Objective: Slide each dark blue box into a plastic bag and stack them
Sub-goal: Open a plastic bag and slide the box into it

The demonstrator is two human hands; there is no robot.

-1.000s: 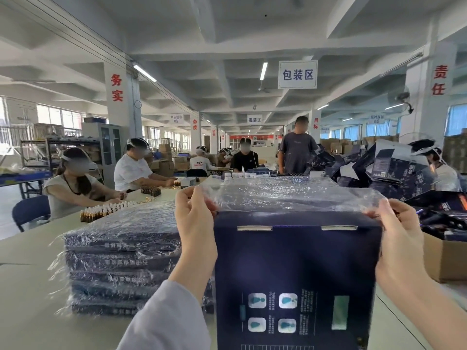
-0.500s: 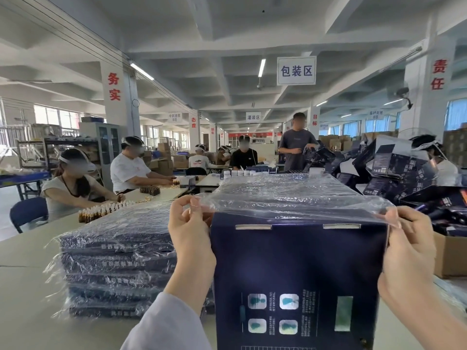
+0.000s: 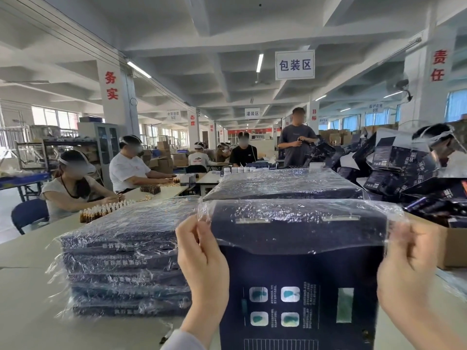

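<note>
Fingers [image 3: 195,232] of left hand [image 3: 202,263] and right hand [image 3: 406,269] pinch the plastic bag [image 3: 298,233] edges over the dark blue box [image 3: 303,274].

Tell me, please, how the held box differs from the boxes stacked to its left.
The held box stands upright; the stacked boxes lie flat. The plastic bag covers only the held box's top; the stacked boxes are fully wrapped. The left hand and right hand pinch the held box's bag; no hand grips the stacked boxes. All are dark blue.
</note>
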